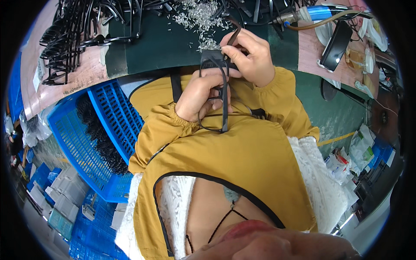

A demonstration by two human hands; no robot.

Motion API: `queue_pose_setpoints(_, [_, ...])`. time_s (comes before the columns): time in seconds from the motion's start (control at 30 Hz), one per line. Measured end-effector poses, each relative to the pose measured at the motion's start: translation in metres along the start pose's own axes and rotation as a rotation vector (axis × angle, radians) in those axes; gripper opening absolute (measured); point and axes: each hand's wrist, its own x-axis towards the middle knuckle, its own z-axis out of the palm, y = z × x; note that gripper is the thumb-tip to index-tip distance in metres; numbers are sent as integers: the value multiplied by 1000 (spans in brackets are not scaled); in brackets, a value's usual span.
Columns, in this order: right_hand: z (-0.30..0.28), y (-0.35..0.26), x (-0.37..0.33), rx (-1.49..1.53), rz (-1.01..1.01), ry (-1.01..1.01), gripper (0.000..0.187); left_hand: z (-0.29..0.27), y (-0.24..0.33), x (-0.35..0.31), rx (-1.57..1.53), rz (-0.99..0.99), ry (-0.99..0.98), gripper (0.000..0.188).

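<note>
A black glasses frame (225, 104) hangs in front of the yellow apron, with my left hand (196, 96) closed around it at the table's near edge. Above it, my right hand (255, 58) pinches a dark glasses temple (235, 35) between thumb and fingers. The temple's lower end meets the frame's upper part, close to a small dark block (211, 55) on the table edge; whether they are joined is hidden by my fingers. Just beyond the hands lies a heap of tiny silver metal pins (197, 17) on the dark green mat (149, 50).
Black glasses parts (65, 47) pile up at the far left, with more along the back. At right lie a tool with a blue sleeve (318, 13) and hose, and a black phone (337, 45). A blue basket (78, 147) of black parts stands left of my lap.
</note>
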Motion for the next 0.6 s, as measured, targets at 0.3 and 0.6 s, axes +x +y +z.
queue_pose_setpoints(0.3, [-1, -2, 3, -31, -54, -7, 9, -2, -5, -1, 14, 64, -32, 37])
queue_pose_setpoints(0.6, [7, 1, -5, -111, 7, 23, 13, -4, 0, -3, -17, 18, -62, 39])
